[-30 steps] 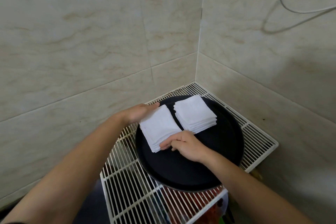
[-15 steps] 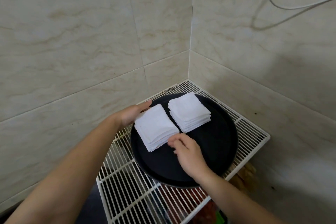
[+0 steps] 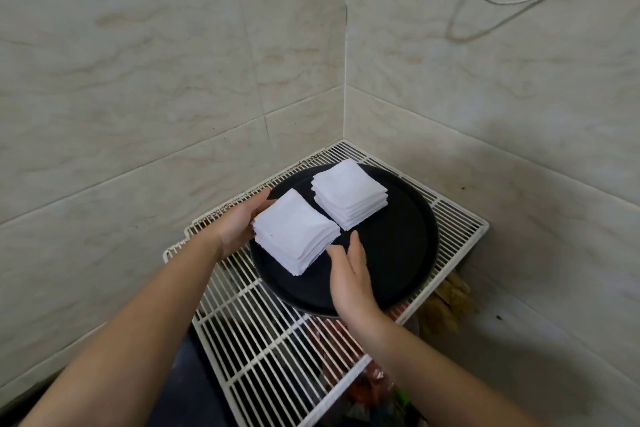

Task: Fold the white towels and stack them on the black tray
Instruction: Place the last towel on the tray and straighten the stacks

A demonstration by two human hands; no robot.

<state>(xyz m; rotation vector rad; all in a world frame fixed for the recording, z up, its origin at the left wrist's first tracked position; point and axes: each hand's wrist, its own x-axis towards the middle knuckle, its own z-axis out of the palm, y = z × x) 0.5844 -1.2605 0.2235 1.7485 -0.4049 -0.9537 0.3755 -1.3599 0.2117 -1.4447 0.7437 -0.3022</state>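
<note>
A round black tray point(image 3: 398, 253) lies on a white wire rack in a tiled corner. Two stacks of folded white towels sit on it: a nearer left stack point(image 3: 294, 234) and a farther right stack point(image 3: 348, 192). My left hand point(image 3: 240, 225) rests flat against the left side of the nearer stack, fingers straight. My right hand point(image 3: 349, 276) is over the tray just right of that stack's near corner, fingers straight, with the fingertips at or very near the towel edge.
The white wire rack point(image 3: 277, 350) juts from the corner, with red and dark items showing beneath it. Beige tiled walls close in behind and to the right. A grey cable point(image 3: 512, 0) hangs on the right wall. Brownish stuff point(image 3: 446, 305) sits under the rack's right edge.
My right hand has lifted off the nearer stack's front edge and straightened its fingers beside the stack. My left hand stays against the left side. The camera view has shifted.
</note>
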